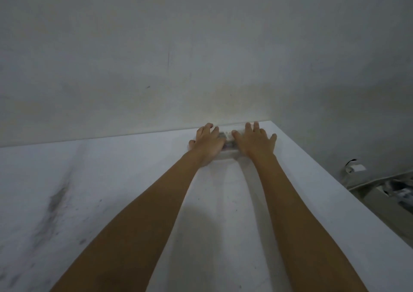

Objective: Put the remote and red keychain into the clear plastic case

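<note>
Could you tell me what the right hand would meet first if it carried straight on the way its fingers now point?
Probably the wall: the right hand lies flat on the clear case, fingers pointing at the table's far edge. Depth there is unclear.

a bare plain room: scuffed white table (pixel 93 202) against a stained grey wall (pixel 178 57).
</note>
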